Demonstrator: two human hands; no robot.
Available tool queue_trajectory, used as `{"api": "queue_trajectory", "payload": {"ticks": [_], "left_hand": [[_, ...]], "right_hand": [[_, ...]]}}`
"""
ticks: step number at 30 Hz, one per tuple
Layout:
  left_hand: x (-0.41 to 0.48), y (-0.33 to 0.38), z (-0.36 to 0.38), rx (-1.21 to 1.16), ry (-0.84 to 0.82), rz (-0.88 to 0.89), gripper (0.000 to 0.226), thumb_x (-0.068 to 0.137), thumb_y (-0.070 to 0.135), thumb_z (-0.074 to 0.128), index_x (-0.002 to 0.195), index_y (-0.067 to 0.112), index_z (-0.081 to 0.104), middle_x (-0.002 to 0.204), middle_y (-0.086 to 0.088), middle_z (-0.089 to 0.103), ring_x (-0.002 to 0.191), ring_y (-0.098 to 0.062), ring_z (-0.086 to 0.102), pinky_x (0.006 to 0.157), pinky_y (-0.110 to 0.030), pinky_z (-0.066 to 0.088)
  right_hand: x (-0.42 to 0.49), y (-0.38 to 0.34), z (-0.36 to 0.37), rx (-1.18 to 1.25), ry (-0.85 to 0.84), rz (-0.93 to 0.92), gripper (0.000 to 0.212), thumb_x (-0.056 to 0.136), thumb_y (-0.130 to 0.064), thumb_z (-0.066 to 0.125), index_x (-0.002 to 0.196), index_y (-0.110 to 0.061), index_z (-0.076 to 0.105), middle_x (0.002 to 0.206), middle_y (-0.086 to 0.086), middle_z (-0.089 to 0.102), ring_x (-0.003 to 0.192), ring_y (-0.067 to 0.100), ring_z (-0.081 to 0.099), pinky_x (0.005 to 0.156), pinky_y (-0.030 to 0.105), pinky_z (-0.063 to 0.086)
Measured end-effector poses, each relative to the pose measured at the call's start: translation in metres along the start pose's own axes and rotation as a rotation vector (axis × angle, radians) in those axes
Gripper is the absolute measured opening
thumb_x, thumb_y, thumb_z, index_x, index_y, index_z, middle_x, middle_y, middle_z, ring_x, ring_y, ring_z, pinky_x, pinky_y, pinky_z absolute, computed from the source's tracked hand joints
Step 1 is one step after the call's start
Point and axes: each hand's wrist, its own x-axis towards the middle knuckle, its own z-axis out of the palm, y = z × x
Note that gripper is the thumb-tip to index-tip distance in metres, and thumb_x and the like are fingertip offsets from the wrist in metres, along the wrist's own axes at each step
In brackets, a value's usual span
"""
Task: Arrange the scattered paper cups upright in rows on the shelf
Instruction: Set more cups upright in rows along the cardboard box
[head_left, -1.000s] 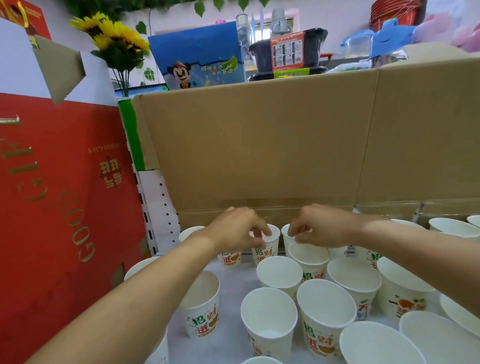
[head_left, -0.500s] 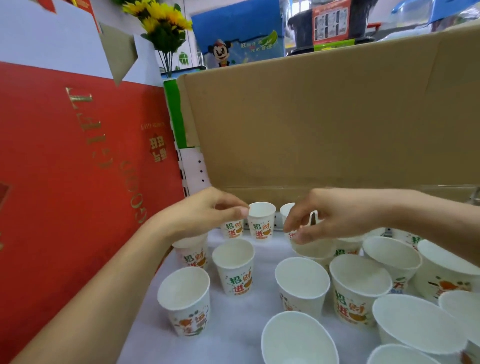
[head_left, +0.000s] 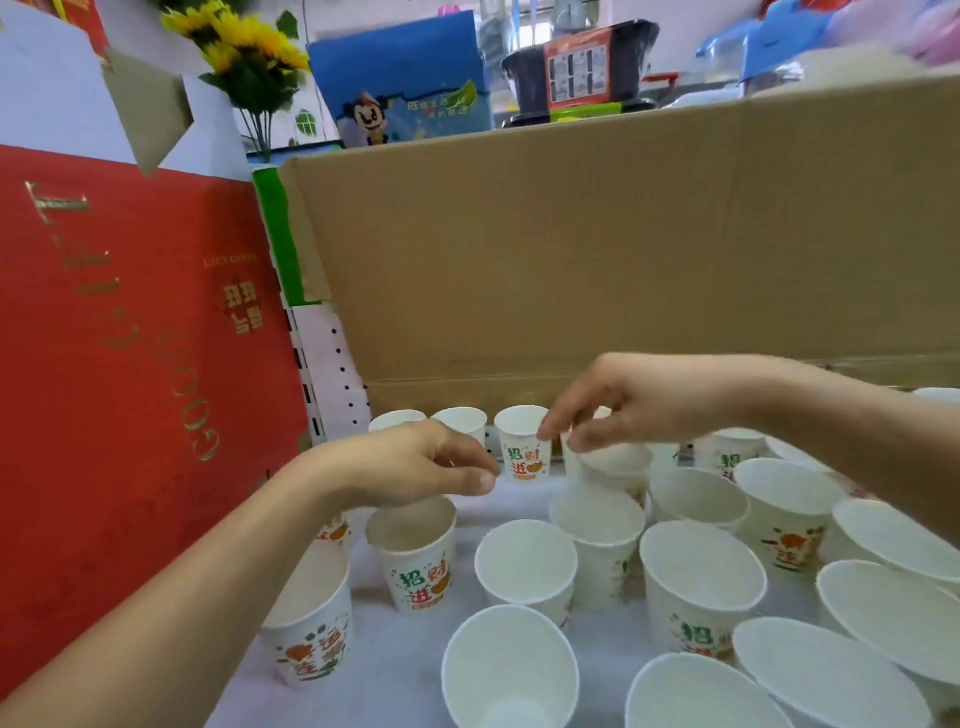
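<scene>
Many white printed paper cups stand upright on the white shelf (head_left: 410, 670). A back row of three cups (head_left: 521, 448) lines the cardboard wall. My left hand (head_left: 415, 462) hovers just in front of that row, above another cup (head_left: 415, 561), fingers loosely curled and holding nothing. My right hand (head_left: 628, 405) reaches in from the right and pinches the rim of a cup (head_left: 621, 465) right beside the row's third cup. More cups (head_left: 698, 582) crowd the middle and right, less evenly spaced.
A tall cardboard box wall (head_left: 597, 249) closes off the back of the shelf. A red gift box (head_left: 130, 364) stands along the left side, with a white perforated strip (head_left: 332, 374) between them. Sunflowers and boxed goods sit behind the cardboard.
My left hand has let go of a back-row cup and drawn back toward me. My right hand stays at the cup next to the row, holding its rim.
</scene>
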Motion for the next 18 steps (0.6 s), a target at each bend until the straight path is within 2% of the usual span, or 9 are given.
{"api": "queue_trajectory", "payload": {"ticks": [2,4,5,7,10,13,16,18], "left_hand": [[0.009,0.009,-0.004,-0.007,0.101,0.076,0.026,0.094,0.039,0.057,0.118,0.037,0.065,0.116,0.023,0.064,0.107,0.002,0.058,0.09,-0.022,0.046],[0.022,0.021,-0.008,-0.008,0.197,0.124,0.025,0.094,0.036,0.057,0.117,0.034,0.066,0.112,0.02,0.066,0.103,0.001,0.06,0.086,-0.022,0.048],[0.031,0.026,-0.008,0.009,0.241,0.141,0.023,0.094,0.035,0.057,0.116,0.034,0.066,0.11,0.018,0.067,0.101,0.0,0.06,0.087,-0.024,0.049],[0.048,0.037,-0.006,0.055,0.29,0.165,0.022,0.094,0.031,0.059,0.114,0.032,0.068,0.11,0.014,0.068,0.1,-0.001,0.061,0.089,-0.026,0.049],[0.074,0.05,0.0,0.181,0.267,0.205,0.023,0.094,0.026,0.058,0.114,0.03,0.068,0.116,0.014,0.067,0.105,-0.002,0.059,0.091,-0.025,0.046],[0.096,0.06,0.007,0.269,0.231,0.219,0.025,0.095,0.024,0.056,0.117,0.029,0.067,0.119,0.011,0.066,0.11,-0.007,0.058,0.097,-0.031,0.046],[0.104,0.069,0.013,0.165,0.252,0.268,0.018,0.094,0.032,0.057,0.105,0.031,0.071,0.106,0.013,0.07,0.098,-0.007,0.061,0.09,-0.034,0.05],[0.104,0.073,0.017,0.102,0.207,0.316,0.017,0.089,0.042,0.062,0.095,0.033,0.074,0.094,0.015,0.071,0.087,-0.009,0.062,0.081,-0.035,0.053]], "right_hand": [[-0.007,0.013,-0.02,0.017,0.185,0.065,0.021,0.092,-0.018,0.062,0.107,-0.029,0.071,0.098,-0.018,0.07,0.086,-0.004,0.064,0.067,0.008,0.048],[-0.013,0.031,-0.033,-0.016,0.284,0.12,0.022,0.091,-0.015,0.062,0.108,-0.025,0.071,0.101,-0.014,0.071,0.089,-0.001,0.065,0.081,0.016,0.052],[-0.016,0.04,-0.036,-0.035,0.286,0.153,0.022,0.091,-0.015,0.062,0.108,-0.025,0.071,0.101,-0.015,0.071,0.09,-0.001,0.065,0.084,0.018,0.051],[-0.02,0.055,-0.035,-0.102,0.215,0.229,0.023,0.09,-0.014,0.061,0.108,-0.025,0.071,0.098,-0.018,0.07,0.089,-0.002,0.064,0.079,0.013,0.05],[-0.02,0.072,-0.027,-0.204,0.115,0.285,0.026,0.09,-0.016,0.061,0.111,-0.027,0.069,0.107,-0.012,0.07,0.092,0.004,0.064,0.081,0.02,0.05],[-0.016,0.085,-0.02,-0.237,0.104,0.305,0.028,0.09,-0.017,0.061,0.115,-0.027,0.068,0.112,-0.009,0.068,0.098,0.009,0.062,0.088,0.025,0.048],[-0.015,0.093,-0.016,-0.268,0.066,0.3,0.029,0.09,-0.02,0.06,0.117,-0.027,0.067,0.114,-0.009,0.067,0.099,0.01,0.061,0.091,0.027,0.048],[-0.014,0.096,-0.014,-0.28,0.06,0.275,0.028,0.091,-0.021,0.06,0.118,-0.026,0.067,0.111,-0.009,0.066,0.095,0.011,0.059,0.086,0.026,0.047]]}}
